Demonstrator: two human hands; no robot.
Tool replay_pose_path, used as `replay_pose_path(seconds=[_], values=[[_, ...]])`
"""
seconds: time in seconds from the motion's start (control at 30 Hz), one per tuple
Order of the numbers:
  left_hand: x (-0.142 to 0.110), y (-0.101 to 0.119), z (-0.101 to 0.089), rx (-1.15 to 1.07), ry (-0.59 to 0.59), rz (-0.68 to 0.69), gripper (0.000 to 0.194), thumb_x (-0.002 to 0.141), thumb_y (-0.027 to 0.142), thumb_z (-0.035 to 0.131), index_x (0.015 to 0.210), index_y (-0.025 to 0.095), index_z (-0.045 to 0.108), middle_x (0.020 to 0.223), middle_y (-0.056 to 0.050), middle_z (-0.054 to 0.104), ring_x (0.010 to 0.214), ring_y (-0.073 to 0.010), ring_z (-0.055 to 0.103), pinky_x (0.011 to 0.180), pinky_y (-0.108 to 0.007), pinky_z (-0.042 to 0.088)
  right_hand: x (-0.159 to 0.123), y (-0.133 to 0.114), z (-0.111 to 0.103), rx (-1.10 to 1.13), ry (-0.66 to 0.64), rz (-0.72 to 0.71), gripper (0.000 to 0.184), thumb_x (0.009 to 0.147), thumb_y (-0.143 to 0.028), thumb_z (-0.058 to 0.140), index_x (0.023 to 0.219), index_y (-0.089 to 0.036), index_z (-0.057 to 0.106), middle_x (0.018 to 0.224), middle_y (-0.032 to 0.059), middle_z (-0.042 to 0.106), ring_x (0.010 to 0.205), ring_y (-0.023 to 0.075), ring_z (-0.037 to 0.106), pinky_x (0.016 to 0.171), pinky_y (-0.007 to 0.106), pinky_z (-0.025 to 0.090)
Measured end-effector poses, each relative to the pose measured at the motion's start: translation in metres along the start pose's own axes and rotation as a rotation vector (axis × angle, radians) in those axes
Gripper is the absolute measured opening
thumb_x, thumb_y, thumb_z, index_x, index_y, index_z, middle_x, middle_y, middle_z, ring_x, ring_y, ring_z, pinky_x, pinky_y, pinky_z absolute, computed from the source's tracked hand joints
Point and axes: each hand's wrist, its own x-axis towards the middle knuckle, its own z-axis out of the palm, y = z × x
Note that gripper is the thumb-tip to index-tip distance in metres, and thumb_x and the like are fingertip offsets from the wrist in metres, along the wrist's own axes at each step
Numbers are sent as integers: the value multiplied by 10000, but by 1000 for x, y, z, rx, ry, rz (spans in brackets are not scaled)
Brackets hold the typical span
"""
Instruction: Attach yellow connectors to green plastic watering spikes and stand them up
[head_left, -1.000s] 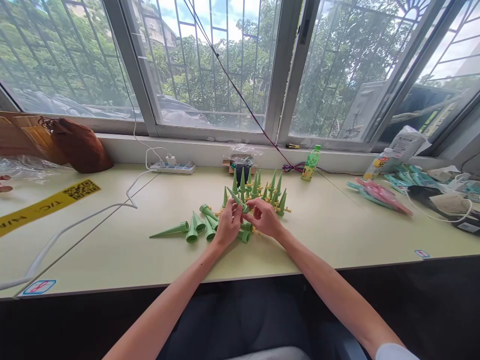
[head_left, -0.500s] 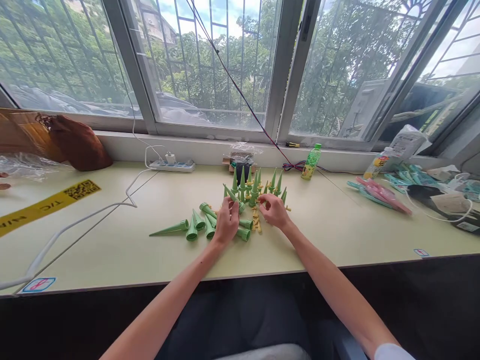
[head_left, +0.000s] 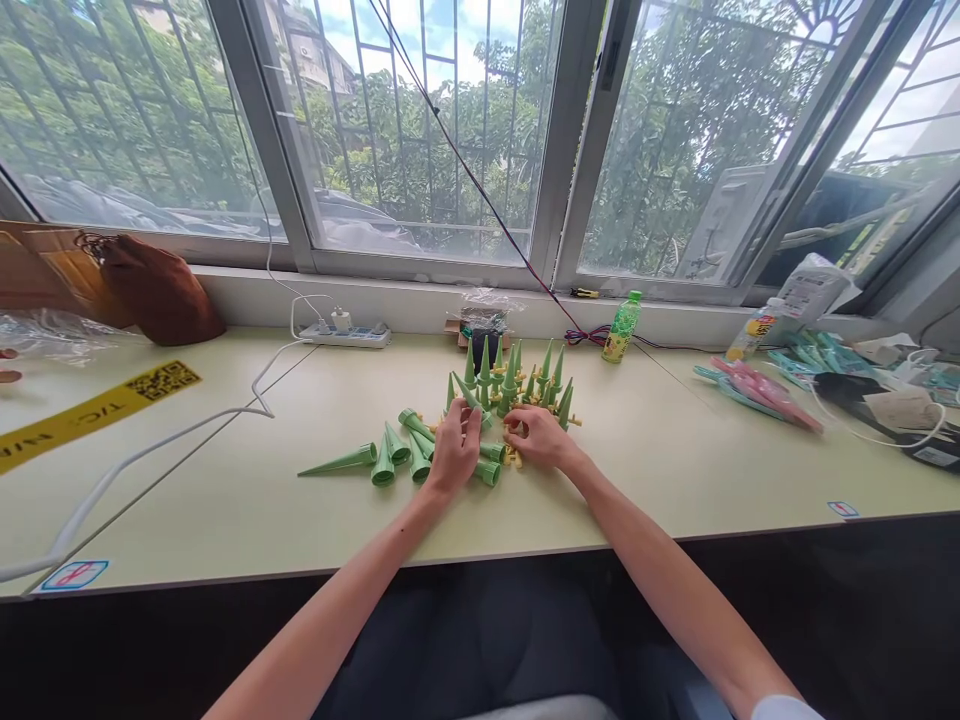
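My left hand (head_left: 454, 447) is closed around a green plastic plant-watering spike (head_left: 466, 388), its tip pointing up and to the left. Just to the right, the fingers of my right hand (head_left: 541, 438) pinch a small yellow valve (head_left: 507, 429) above the tabletop. A few more yellow valves (head_left: 514, 458) lie beneath those fingers, partly hidden. Behind both hands several green spikes (head_left: 510, 375) stand upright with yellow valves fitted. Loose green spikes (head_left: 384, 465) lie or stand in a cluster left of my left hand, some with their open ends facing me.
A green-capped bottle (head_left: 622, 328) and a small open box (head_left: 484, 325) stand by the window sill. A power strip (head_left: 346, 333) trails a white cable (head_left: 259, 395) leftward. Plastic packets (head_left: 765, 388) and a second bottle (head_left: 754, 330) are at right, a brown bag (head_left: 157, 290) at left.
My right hand has moved down and slightly left, from beside the standing spikes to the yellow valves. The left hand stays almost in place, still with its spike.
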Motion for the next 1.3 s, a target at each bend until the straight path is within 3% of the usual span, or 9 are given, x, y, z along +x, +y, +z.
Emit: replay_pose_path(seconds=[0.43,0.83,1.3], values=[[0,3,0,22,-10,6,236,954,430,421,911,199,447,732,0,559,572,-108,534,515,-214,419,1,0,3,24,-4,-14,90,823,-205,643,870,-156,702,808,33,604,649,115,530,665,247,436],[-1,4,0,31,-10,4,247,950,438,428,896,198,440,714,6,540,543,-100,513,493,-206,404,1,-3,2,3,1,-39,218,897,-181,525,987,-170,724,809,40,597,666,124,531,685,251,430],[-1,4,0,1,-17,3,241,944,439,442,942,200,474,657,31,492,497,-94,482,493,-209,419,1,-3,3,7,-5,-50,237,932,-194,471,872,-175,700,796,39,592,716,146,541,678,245,422]])
